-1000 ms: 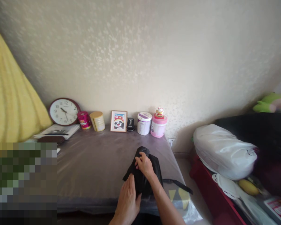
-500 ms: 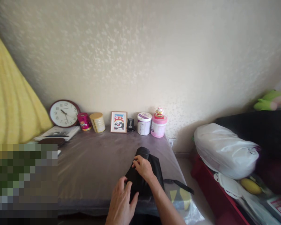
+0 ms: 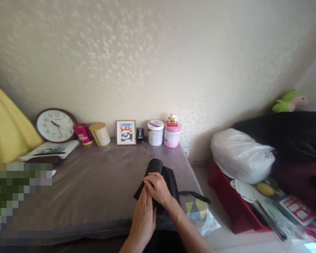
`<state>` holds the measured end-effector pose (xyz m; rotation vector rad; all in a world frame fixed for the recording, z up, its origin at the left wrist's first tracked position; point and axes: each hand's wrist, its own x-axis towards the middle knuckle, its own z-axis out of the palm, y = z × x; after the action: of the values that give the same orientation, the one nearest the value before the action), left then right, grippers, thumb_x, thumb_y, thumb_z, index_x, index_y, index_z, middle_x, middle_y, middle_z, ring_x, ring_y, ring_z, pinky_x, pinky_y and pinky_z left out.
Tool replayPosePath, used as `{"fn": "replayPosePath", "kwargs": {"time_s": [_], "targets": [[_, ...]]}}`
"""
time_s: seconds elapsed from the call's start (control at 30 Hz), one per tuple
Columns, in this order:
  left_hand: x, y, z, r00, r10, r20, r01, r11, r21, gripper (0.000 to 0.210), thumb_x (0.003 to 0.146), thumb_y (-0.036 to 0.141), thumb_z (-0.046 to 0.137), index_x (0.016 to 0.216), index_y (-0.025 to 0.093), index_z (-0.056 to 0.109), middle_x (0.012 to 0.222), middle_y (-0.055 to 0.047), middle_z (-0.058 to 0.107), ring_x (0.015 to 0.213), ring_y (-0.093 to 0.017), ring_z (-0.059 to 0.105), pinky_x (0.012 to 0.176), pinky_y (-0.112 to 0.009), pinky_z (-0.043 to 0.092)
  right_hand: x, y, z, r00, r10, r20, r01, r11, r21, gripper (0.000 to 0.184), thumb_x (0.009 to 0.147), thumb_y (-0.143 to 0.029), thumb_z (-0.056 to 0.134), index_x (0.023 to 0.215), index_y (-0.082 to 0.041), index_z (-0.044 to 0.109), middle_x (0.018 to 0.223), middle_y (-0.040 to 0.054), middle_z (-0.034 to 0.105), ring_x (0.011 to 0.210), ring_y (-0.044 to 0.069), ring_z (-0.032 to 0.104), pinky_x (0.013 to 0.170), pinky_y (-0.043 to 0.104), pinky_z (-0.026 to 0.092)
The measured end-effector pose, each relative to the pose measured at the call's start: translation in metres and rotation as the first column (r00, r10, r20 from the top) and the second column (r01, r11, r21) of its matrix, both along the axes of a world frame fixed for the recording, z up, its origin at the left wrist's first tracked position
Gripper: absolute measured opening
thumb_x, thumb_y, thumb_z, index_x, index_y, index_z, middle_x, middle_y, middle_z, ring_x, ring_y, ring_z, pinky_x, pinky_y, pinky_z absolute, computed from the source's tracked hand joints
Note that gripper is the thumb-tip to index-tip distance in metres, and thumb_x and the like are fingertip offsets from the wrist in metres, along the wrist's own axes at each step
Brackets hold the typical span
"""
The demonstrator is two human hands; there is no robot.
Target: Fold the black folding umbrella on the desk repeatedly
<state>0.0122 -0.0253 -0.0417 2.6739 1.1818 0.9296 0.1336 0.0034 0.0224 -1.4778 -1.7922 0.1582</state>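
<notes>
A black folded cloth item [image 3: 171, 179] lies near the table's right front, one side rolled or folded into a thick tube. A thin black strap trails from it to the right; I cannot tell what kind of article it is. My left hand [image 3: 144, 212] rests along the near part of the cloth, fingers stretched and close together. Across the middle of the fold lies my right hand [image 3: 159, 188], its fingers extended and slightly bent, the tips touching my left fingertips. Both hands press on the cloth from above. Its part beneath them is hidden.
On the grey-covered table [image 3: 100, 186], a wall clock [image 3: 56, 125], several tins and tubs, and a panda picture frame [image 3: 126, 133] stand along the wall. A white plastic bag [image 3: 242, 154] sits by a red box [image 3: 226, 200] at right. A yellow curtain [image 3: 7, 123] hangs left.
My left hand has moved from beside the cloth onto it, its spread fingers now together. My right fingers have straightened from a curled hold on the fold. The view has shifted slightly right.
</notes>
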Motion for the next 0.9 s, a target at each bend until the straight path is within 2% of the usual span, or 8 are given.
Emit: {"fn": "replayPosePath", "kwargs": {"time_s": [0.13,0.27,0.43,0.57,0.67,0.77,0.9], "targets": [[-0.001,-0.002,0.004,0.999,0.033,-0.032,-0.035,0.997,-0.068,0.071,0.081,0.01,0.034,0.141,0.013,-0.004,0.143,-0.02,0.026,0.13,-0.03,0.033,0.099,-0.047,0.04,0.012,0.016,-0.011,0.992,0.017,0.123,-0.013,0.999,-0.03,0.023,0.089,-0.02,0.045,0.092,-0.023,0.067,0.098,0.0013,0.07,0.115,0.017,0.049,0.105,0.041,0.023],[-0.003,-0.004,0.007,0.996,0.037,-0.083,-0.052,0.98,-0.193,0.072,0.079,0.011,0.034,0.141,0.013,-0.002,0.142,-0.02,0.028,0.129,-0.029,0.035,0.099,-0.046,0.04,0.023,0.036,-0.012,0.983,-0.008,0.183,0.025,0.996,-0.089,0.02,0.087,-0.019,0.049,0.086,-0.025,0.068,0.102,-0.0012,0.069,0.118,0.017,0.046,0.107,0.044,0.015],[-0.003,-0.005,0.014,0.992,0.042,-0.118,-0.077,0.947,-0.311,0.069,0.078,0.01,0.033,0.141,0.012,0.004,0.142,-0.019,0.028,0.13,-0.027,0.034,0.103,-0.043,0.036,0.03,0.063,-0.012,0.977,-0.083,0.195,0.11,0.985,-0.132,0.023,0.087,-0.02,0.047,0.084,-0.026,0.069,0.101,-0.0012,0.07,0.119,0.017,0.046,0.107,0.043,0.016],[-0.002,-0.006,0.017,0.99,0.041,-0.138,-0.086,0.936,-0.342,0.068,0.078,0.01,0.032,0.141,0.009,0.006,0.142,-0.02,0.027,0.131,-0.027,0.032,0.105,-0.041,0.033,0.042,0.073,-0.012,0.977,-0.209,0.049,0.214,0.967,-0.135,0.021,0.086,-0.022,0.049,0.097,-0.023,0.067,0.116,0.0023,0.064,0.118,0.017,0.047,0.104,0.036,0.026],[-0.001,-0.006,0.018,0.992,0.044,-0.121,-0.083,0.938,-0.336,0.069,0.077,0.009,0.031,0.141,0.011,0.004,0.142,-0.018,0.026,0.132,-0.026,0.031,0.105,-0.04,0.033,0.064,0.062,-0.013,0.909,-0.405,-0.097,0.38,0.902,-0.204,0.03,0.084,-0.023,0.05,0.111,-0.018,0.061,0.118,0.0082,0.061,0.112,0.018,0.053,0.099,0.031,0.035],[-0.001,-0.007,0.018,0.993,0.044,-0.108,-0.078,0.94,-0.333,0.071,0.078,0.009,0.031,0.141,0.013,0.0,0.143,-0.017,0.026,0.131,-0.025,0.032,0.104,-0.04,0.034,0.091,0.035,-0.017,0.827,-0.547,-0.128,0.502,0.822,-0.269,0.035,0.085,-0.021,0.042,0.113,-0.01,0.059,0.115,0.016,0.061,0.106,0.022,0.057,0.093,0.034,0.041],[-0.001,-0.006,0.02,0.991,0.046,-0.123,-0.084,0.941,-0.327,0.07,0.079,0.01,0.032,0.141,0.012,0.0,0.141,-0.02,0.028,0.129,-0.027,0.035,0.102,-0.041,0.036,0.11,-0.001,-0.026,0.773,-0.615,-0.155,0.533,0.763,-0.365,0.032,0.082,-0.027,0.045,0.103,-0.011,0.064,0.099,0.0135,0.068,0.095,0.024,0.063,0.082,0.033,0.047]]}}
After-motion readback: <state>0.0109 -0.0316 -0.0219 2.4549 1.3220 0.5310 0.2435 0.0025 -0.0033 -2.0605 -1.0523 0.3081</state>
